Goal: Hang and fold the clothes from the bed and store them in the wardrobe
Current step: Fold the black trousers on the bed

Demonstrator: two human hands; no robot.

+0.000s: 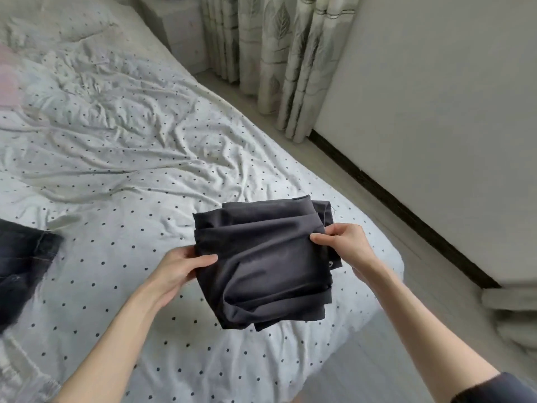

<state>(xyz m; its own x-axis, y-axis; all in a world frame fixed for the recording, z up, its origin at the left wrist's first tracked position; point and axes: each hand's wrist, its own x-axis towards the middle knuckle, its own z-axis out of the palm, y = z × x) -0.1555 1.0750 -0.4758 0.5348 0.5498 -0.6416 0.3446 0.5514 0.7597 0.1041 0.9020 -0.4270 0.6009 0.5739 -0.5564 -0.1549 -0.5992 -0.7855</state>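
Observation:
A folded dark grey garment (267, 260) is held up over the near right corner of the bed (122, 158), which wears a wrinkled white sheet with black dots. My left hand (177, 271) grips the garment's left edge, thumb on top. At the right edge my right hand (345, 242) pinches the fabric. A second dark garment, like jeans (20, 266), lies on the bed at the far left, partly out of frame.
A strip of pale floor (377, 216) runs between the bed and a white wall with a dark baseboard (406, 216). Leaf-patterned curtains (284, 59) hang at the top. A white nightstand (183, 30) stands beside the bed's head. A pink patch (5, 80) shows at the left.

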